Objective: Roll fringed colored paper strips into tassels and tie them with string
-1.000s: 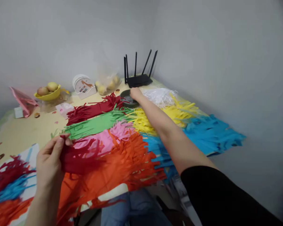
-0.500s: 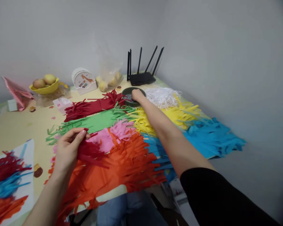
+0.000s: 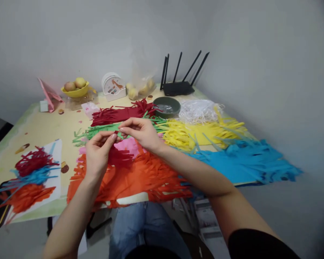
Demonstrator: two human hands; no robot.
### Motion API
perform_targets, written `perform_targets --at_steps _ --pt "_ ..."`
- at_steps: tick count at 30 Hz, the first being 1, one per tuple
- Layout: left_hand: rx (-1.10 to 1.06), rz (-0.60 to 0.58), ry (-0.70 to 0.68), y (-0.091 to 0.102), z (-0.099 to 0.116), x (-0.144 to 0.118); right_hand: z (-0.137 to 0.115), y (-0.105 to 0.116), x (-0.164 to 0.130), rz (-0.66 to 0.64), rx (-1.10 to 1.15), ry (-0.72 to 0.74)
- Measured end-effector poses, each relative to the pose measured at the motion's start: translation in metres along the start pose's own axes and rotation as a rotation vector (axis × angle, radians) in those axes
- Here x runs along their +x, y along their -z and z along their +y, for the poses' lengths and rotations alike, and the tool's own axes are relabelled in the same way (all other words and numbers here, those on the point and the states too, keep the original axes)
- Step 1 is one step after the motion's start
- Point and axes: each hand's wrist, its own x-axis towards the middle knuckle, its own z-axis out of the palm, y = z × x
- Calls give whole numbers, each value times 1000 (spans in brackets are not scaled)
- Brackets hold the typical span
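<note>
My left hand (image 3: 97, 154) pinches the rolled top of a dark red crepe paper tassel (image 3: 120, 157), whose strips hang below the fingers. Close beside it, the fingertips of my right hand (image 3: 143, 133) are pressed together at the tassel's top; whatever they hold is too small to make out. Beneath both hands lie fringed sheets of orange paper (image 3: 140, 180), pink paper (image 3: 126, 144) and green paper (image 3: 108, 128). Behind the hands stands a dark green bowl (image 3: 171, 113) with clear contents.
Fringed red (image 3: 124, 113), yellow (image 3: 199, 133) and blue paper (image 3: 229, 163) and white strips (image 3: 198, 110) cover the table. Bundled tassels lie on a white sheet (image 3: 52, 180) at left. A router (image 3: 178, 88), a fruit bowl (image 3: 77, 92) and a coaster holder (image 3: 113, 88) stand by the wall.
My right hand has come out of the green bowl and back to my left hand, at the red tassel's top. The view has shifted left and lower.
</note>
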Motion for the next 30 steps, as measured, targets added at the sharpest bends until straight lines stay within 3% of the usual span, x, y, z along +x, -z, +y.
perform_targets --at_steps 6,13,19,24,30 --pt "60 24 -137 4 13 -26 -6 -22 -21 124 172 -74" --pt "194 43 -261 10 22 -45 -20 -36 -39 103 -57 109" --pt "338 -33 -313 21 26 -52 -16 -39 -42 66 -114 62" --pt "485 -10 -402 23 32 -56 -15 -44 -48 79 -168 142" --pt "311 -39 -260 24 29 -57 -17 -49 -55 94 -385 314"
